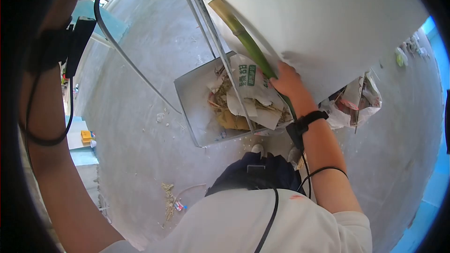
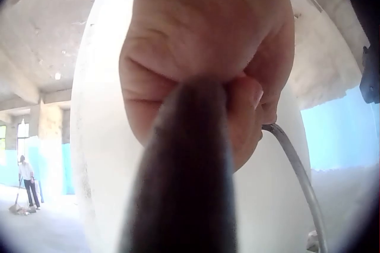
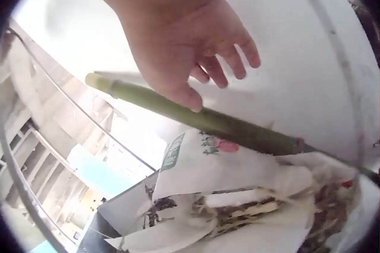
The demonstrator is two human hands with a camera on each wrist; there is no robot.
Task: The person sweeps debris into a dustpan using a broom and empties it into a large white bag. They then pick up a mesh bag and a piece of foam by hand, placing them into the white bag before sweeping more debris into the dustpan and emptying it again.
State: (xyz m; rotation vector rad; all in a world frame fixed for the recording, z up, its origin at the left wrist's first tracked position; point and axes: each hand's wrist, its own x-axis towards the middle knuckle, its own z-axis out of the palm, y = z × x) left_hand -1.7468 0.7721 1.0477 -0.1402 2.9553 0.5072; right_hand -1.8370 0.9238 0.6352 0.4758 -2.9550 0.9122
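A green stalk with a yellowish end [image 1: 248,42] lies slantwise against a large white surface, above a grey metal bin [image 1: 189,129] holding paper and dry scraps. My right hand [image 1: 288,84] is beside the stalk; in the right wrist view the thumb of this hand [image 3: 184,45] lies at the stalk [image 3: 148,99], with the other fingers spread and loose. My left hand [image 2: 208,39], raised at the upper left of the head view, is curled round a dark, blurred rod [image 2: 184,176]. A thin curved tube [image 1: 126,58] runs down from that hand towards the bin.
A white bag of rubbish [image 1: 372,105] stands right of the bin. Metal bars [image 1: 213,33] rise over the bin. Dry scraps [image 1: 168,201] lie on the floor at lower left. Far off in the left wrist view, a person [image 2: 28,179] stands holding a long-handled tool.
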